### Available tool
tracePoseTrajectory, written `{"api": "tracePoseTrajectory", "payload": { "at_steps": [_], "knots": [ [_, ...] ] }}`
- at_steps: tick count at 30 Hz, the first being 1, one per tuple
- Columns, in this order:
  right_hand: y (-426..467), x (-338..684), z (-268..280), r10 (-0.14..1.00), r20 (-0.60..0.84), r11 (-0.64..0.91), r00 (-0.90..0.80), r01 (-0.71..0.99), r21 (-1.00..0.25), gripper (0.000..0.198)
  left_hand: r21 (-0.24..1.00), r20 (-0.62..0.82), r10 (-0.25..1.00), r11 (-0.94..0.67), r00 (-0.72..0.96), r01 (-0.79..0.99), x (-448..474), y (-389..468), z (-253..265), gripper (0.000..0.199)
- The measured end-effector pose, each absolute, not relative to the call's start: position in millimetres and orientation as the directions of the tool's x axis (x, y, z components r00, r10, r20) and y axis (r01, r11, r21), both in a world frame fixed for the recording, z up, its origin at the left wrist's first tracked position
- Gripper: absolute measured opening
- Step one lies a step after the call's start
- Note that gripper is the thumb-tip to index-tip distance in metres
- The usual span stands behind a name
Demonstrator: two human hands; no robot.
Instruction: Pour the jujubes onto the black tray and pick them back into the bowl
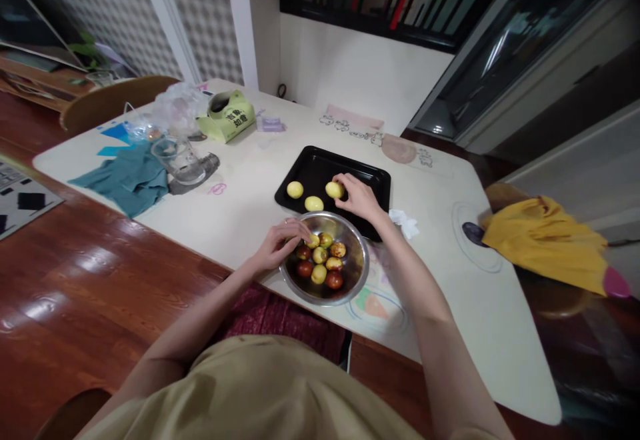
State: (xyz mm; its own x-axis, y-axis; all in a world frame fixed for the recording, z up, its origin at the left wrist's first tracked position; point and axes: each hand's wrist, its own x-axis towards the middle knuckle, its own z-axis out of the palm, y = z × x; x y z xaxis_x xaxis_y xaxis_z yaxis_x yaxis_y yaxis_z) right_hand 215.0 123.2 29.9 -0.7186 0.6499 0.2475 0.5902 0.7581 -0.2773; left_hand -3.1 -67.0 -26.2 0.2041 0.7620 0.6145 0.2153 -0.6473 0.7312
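Note:
My right hand (356, 195) is closed with its fingertips around a yellow egg-shaped fruit (334, 190), over the black baking tray (320, 160). Two more yellow fruits (295, 190) lie at the tray's left and near side. In front of the tray stands a steel bowl (357, 273) holding several fruits (319, 274), some yellow, some blotched or wholly reddish brown. My left hand (284, 243) reaches over the bowl's left rim, thumb apart from the fingers. Its fingertips are at a yellow fruit (313, 241) in the bowl; whether they touch it is unclear.
Crumpled white tissue (404, 223) lies right of the tray. To the left are a glass jug (180, 160), a teal cloth (127, 180), clear plastic bags (180, 107) and a green tissue box (227, 117). A yellow garment (547, 243) drapes over a chair at right.

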Motion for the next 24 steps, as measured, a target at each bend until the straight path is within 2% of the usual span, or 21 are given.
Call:
{"api": "tracePoseTrajectory", "payload": {
  "at_steps": [3,5,8,13,20,24],
  "knots": [
    [102,224,56,0.644,0.299,0.764,-0.704,0.573,-0.298,0.043,0.734,0.615,0.764,-0.645,0.194,0.212,-3,-68,-26,0.039],
    [83,229,72,0.595,0.269,0.796,-0.757,0.510,-0.325,0.042,0.734,0.617,0.763,-0.647,0.193,0.207,-3,-68,-25,0.039],
    [56,230,85,0.483,0.153,0.847,-0.862,0.416,-0.330,0.043,0.733,0.620,0.761,-0.649,0.194,0.203,-3,-69,-24,0.039],
    [35,217,80,0.370,-0.049,0.898,-0.928,0.370,-0.239,0.040,0.729,0.624,0.759,-0.651,0.186,0.212,-3,-68,-28,0.040],
    [34,215,76,0.406,-0.102,0.865,-0.908,0.418,-0.276,0.032,0.725,0.624,0.757,-0.653,0.192,0.217,-2,-68,-29,0.038],
    [34,216,78,0.422,-0.125,0.850,-0.898,0.440,-0.290,0.034,0.723,0.630,0.754,-0.657,0.185,0.216,-2,-68,-29,0.038]
  ]
}}
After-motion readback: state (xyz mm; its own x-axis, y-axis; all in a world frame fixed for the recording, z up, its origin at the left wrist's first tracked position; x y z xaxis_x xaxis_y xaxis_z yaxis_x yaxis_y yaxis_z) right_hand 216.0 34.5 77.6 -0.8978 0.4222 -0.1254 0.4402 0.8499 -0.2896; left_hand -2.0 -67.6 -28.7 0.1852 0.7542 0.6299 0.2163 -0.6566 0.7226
